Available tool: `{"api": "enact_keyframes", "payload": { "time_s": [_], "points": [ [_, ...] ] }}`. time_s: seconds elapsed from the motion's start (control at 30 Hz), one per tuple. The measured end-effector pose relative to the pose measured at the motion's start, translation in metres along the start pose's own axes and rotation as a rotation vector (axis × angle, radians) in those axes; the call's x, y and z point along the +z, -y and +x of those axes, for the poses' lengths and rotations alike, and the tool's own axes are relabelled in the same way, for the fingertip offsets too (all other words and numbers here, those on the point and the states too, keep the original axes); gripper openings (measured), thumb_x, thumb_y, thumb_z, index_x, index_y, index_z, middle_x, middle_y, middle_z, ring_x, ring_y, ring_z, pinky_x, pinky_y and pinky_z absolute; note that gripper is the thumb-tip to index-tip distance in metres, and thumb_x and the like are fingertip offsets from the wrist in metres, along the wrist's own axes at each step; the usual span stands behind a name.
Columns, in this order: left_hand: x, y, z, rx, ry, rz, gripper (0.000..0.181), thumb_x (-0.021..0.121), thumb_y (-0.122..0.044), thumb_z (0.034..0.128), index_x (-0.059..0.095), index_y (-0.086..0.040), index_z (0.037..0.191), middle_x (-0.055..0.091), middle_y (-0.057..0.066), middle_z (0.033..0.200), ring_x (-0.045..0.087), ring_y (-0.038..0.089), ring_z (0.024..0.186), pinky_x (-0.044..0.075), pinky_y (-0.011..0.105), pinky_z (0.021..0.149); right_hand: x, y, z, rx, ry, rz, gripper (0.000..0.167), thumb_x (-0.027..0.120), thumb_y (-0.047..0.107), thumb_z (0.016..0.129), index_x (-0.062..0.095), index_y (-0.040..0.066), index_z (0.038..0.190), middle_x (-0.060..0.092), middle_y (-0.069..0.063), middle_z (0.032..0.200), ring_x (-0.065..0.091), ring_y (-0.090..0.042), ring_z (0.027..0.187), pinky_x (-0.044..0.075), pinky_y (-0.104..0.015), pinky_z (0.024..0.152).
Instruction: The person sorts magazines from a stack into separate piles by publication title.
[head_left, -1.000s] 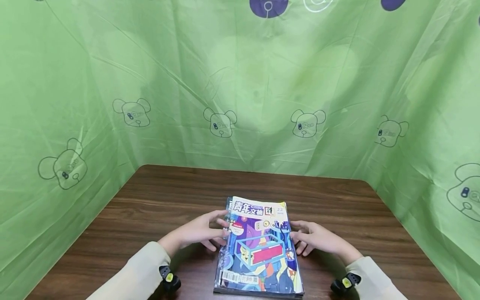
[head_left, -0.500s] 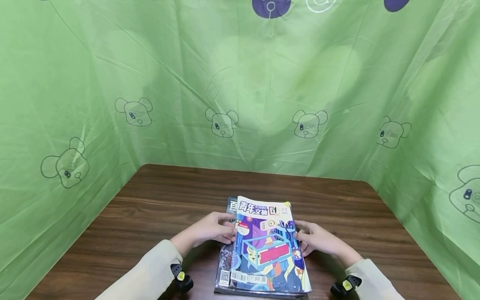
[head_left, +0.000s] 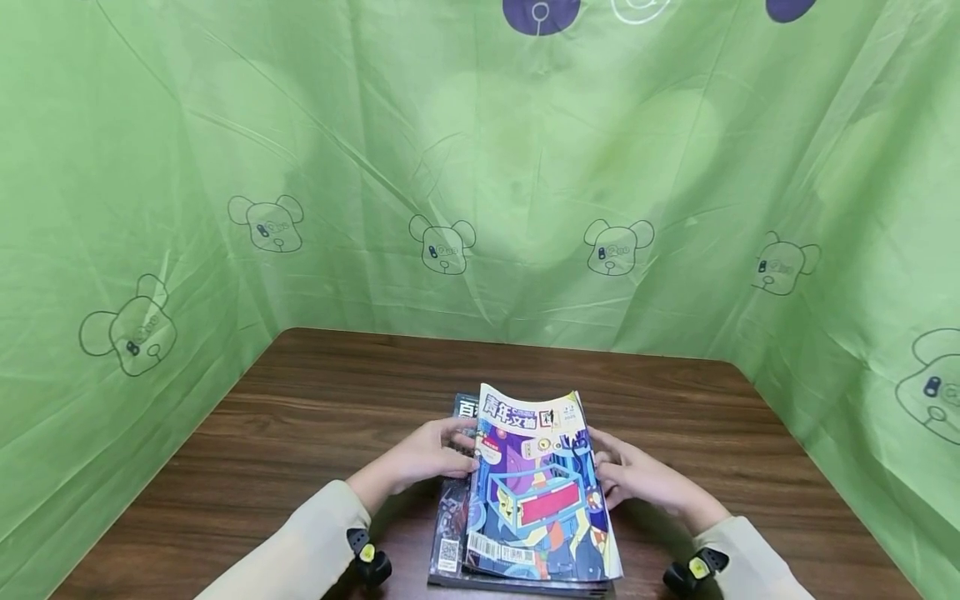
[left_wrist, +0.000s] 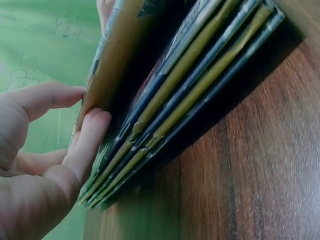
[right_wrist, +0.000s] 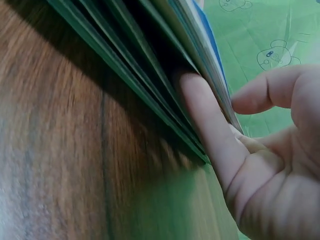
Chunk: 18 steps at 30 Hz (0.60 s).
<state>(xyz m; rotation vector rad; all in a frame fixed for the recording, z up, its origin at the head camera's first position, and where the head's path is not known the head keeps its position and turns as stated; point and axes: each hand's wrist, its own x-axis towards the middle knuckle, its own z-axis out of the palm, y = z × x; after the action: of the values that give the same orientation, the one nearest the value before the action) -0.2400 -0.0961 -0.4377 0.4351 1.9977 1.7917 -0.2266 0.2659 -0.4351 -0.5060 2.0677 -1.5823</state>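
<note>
A colorful magazine [head_left: 540, 500] with a purple and blue cover lies on top of a stack of magazines [head_left: 450, 533], its upper end bowed up. My left hand [head_left: 420, 458] pinches its left edge. In the left wrist view one digit lies under that magazine [left_wrist: 117, 55], in a gap above the pile. At the right edge my right hand [head_left: 645, 479] pinches the same magazine; the right wrist view has a digit [right_wrist: 205, 105] tucked beneath it. Below, the dark-covered magazine shows along the left side. Some fingertips are hidden behind the magazine.
The stack stands near the front of a dark wood-grain table [head_left: 337, 383]. Green cloth [head_left: 525, 292] printed with bear heads hangs behind and on both sides. A black band with a small device [head_left: 367, 557] sits at each wrist.
The top magazine has shifted right and lifted off the pile, uncovering the dark one at the left. Both hands have closed on its edges; the left hand moved right with it.
</note>
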Motion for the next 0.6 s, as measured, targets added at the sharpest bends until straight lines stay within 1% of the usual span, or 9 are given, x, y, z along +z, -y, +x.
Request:
{"api": "enact_keyframes", "payload": {
  "time_s": [0.1,0.2,0.33,0.43,0.6],
  "points": [
    [0.002,-0.001,0.001,-0.008,0.004,0.021,0.08,0.076,0.001,0.0841,0.032,0.008,0.151,0.055,0.019,0.12,0.068,0.024,0.096,0.059,0.036,0.084,0.0,0.0,0.0,-0.001,0.015,0.026,0.08,0.049,0.002,0.097,-0.005,-0.01,0.154,0.058,-0.022,0.113,0.067,-0.029,0.086,0.061,-0.047,0.074],
    [0.004,-0.002,0.001,-0.026,0.015,0.029,0.085,0.075,0.004,0.0831,0.026,0.01,0.152,0.055,0.02,0.119,0.068,0.023,0.095,0.06,0.036,0.083,0.0,-0.001,0.001,0.006,0.018,0.053,0.08,0.048,0.001,0.097,-0.005,-0.007,0.155,0.056,-0.023,0.115,0.067,-0.031,0.091,0.061,-0.046,0.075],
    [0.004,-0.003,0.0,-0.041,0.026,-0.011,0.085,0.071,0.009,0.0836,0.022,0.008,0.154,0.053,0.021,0.119,0.068,0.025,0.094,0.06,0.041,0.08,0.003,-0.002,0.004,0.012,0.016,0.079,0.08,0.048,0.0,0.097,-0.005,-0.005,0.156,0.054,-0.024,0.116,0.067,-0.031,0.094,0.061,-0.046,0.074],
    [0.001,-0.003,-0.002,-0.04,0.011,-0.016,0.085,0.068,0.009,0.0841,0.021,0.006,0.155,0.051,0.021,0.12,0.067,0.026,0.094,0.061,0.043,0.078,0.008,0.0,0.008,0.0,0.017,0.088,0.081,0.049,0.0,0.096,-0.005,-0.005,0.157,0.054,-0.024,0.116,0.067,-0.031,0.093,0.061,-0.045,0.073],
    [-0.012,-0.002,-0.007,-0.017,-0.012,-0.001,0.084,0.066,0.007,0.0849,0.021,0.004,0.155,0.049,0.022,0.121,0.066,0.027,0.095,0.061,0.044,0.078,0.018,0.005,0.017,-0.016,-0.001,0.105,0.082,0.05,-0.001,0.095,-0.004,-0.003,0.157,0.053,-0.025,0.117,0.066,-0.03,0.092,0.061,-0.042,0.072]
  ]
}}
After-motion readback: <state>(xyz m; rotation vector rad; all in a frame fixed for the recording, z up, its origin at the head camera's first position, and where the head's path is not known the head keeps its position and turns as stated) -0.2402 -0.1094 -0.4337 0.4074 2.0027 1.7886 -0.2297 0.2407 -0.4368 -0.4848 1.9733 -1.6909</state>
